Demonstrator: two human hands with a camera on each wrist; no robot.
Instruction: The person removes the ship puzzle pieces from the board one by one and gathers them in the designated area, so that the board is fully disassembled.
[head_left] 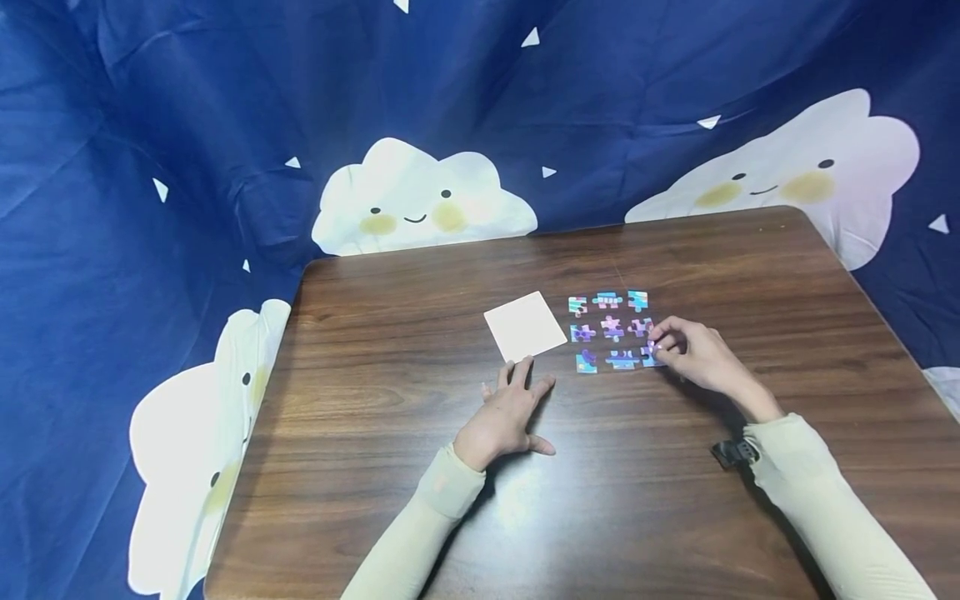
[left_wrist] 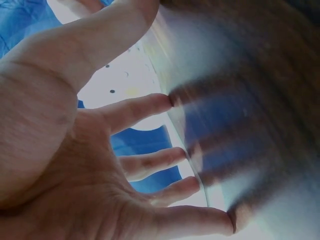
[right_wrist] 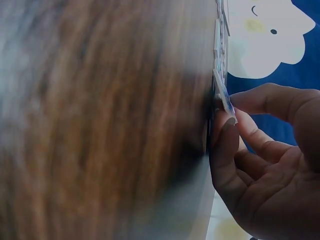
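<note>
My right hand (head_left: 697, 357) pinches a purple-and-blue jigsaw piece (right_wrist: 226, 97) at the lower right corner of a loose grid of pieces. In the right wrist view that piece is tilted, one edge lifted between thumb and fingertips. Beside it are several separate jigsaw pieces (head_left: 612, 327) in pink, purple and blue, set in rows with small gaps. My left hand (head_left: 501, 417) is spread, its fingertips on the tabletop in the left wrist view. Just beyond those fingertips lies a blank white square card (head_left: 527, 327), turned at an angle, left of the pieces.
Everything lies on a dark brown wood-grain table (head_left: 360, 467) with rounded corners. A blue cloth (head_left: 225, 75) with smiling white clouds hangs behind the table and along its left side. A dark band-like device (head_left: 733, 453) is on the right wrist.
</note>
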